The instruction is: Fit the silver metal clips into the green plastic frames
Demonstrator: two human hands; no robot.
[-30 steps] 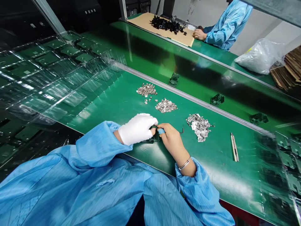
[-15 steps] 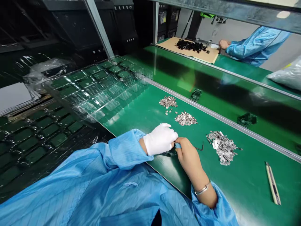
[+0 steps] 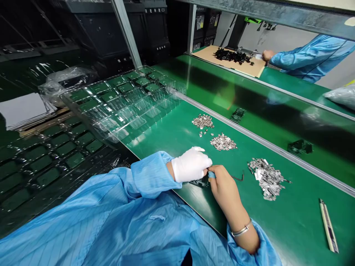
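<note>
My left hand [image 3: 191, 165], in a white glove, is closed with its fingertips meeting those of my right hand [image 3: 223, 184]. The right hand is bare, with a blue wrap on a finger and a bracelet at the wrist, and its fingers are pinched together. Whatever lies between the fingertips is too small and hidden to name. Beneath the hands, at the table's near edge, a dark circuit board [image 3: 200, 182] shows in part. A black hex key [image 3: 239, 178] lies just right of the right hand's fingers.
Small metal parts lie in piles [image 3: 223, 142], [image 3: 202, 121] beyond the hands, and a silvery pile [image 3: 267, 178] is to the right. A cutter knife [image 3: 328, 226] lies far right. Clear plastic trays [image 3: 124, 92] stand left. Behind the metal rail [image 3: 249, 135], a co-worker's sleeve [image 3: 302, 55] shows.
The view has shifted a little, so the table's things appear slightly further right and lower. My hands stay together over the board, of which slightly more shows.
</note>
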